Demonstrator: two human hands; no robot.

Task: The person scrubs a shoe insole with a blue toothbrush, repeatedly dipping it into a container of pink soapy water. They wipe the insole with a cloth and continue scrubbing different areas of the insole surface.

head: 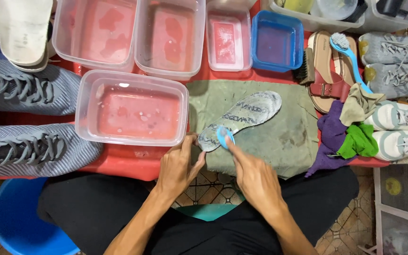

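The grey insole (242, 118) lies flat on the olive cloth (284, 141), which cushions it and takes up runoff. The left hand (178, 167) pinches the heel end between thumb and fingers, pinning it against sliding. The right hand (253, 177) grips a small blue brush (224, 137), pressed onto the heel area. A clear tub of water (131, 111) stands just beside the left hand, within easy reach.
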